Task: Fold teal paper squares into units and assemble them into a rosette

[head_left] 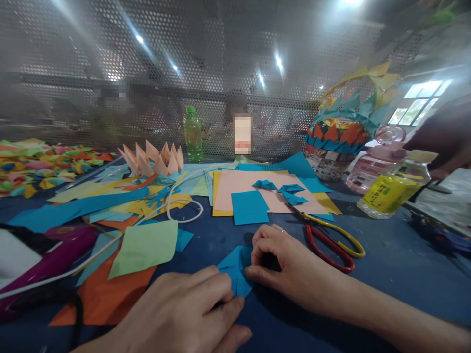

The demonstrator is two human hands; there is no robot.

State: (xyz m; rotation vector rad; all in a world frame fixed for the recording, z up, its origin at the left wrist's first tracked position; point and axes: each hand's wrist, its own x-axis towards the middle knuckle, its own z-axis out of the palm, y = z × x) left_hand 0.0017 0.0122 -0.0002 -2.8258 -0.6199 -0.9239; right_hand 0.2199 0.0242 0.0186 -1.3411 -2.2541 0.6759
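Note:
A partly folded blue paper [238,274] lies on the dark blue tabletop, with creases and a slit in its near part. My left hand [198,299] presses on its left side, fingers bent and close together. On its right edge my right hand [274,255] is closed, thumb and fingertips pinching the paper; a ring shows on one finger. Past my hands lies a flat blue paper square [250,207] on a stack of pink sheets [235,181]. Several small folded blue pieces [292,189] rest on the same stack. Beside my right hand are scissors [331,240] with one red and one yellow handle loop.
To the left are a purple glue gun [55,255], a white cord [170,206], a light green paper [147,245] and an orange sheet [110,299]. A folded pink paper crown [154,162], green bottle [193,135], paper basket [331,147] and yellow-labelled bottle [395,189] stand farther back.

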